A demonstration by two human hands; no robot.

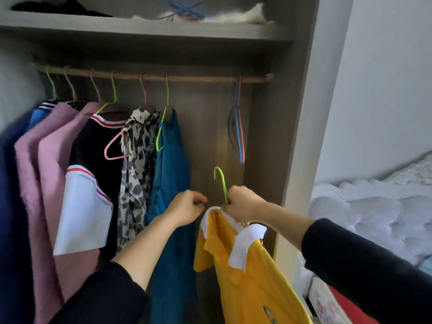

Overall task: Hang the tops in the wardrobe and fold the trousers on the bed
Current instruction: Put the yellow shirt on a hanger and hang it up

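Right hand (240,203) is gripping a lime-green wire hanger (221,181) carrying a yellow white-collared shirt (252,281).
The shirt is hanging below the brown wooden rail (198,78), right of a teal top (171,174); the left hand (184,209) is curling its fingers beside the collar, whether pinching anything I cannot tell.

A tangle of thin blue wire hangers (181,9) lies beside what may be white fluffy fabric (247,15); a plain pale wall (385,78) stands right.
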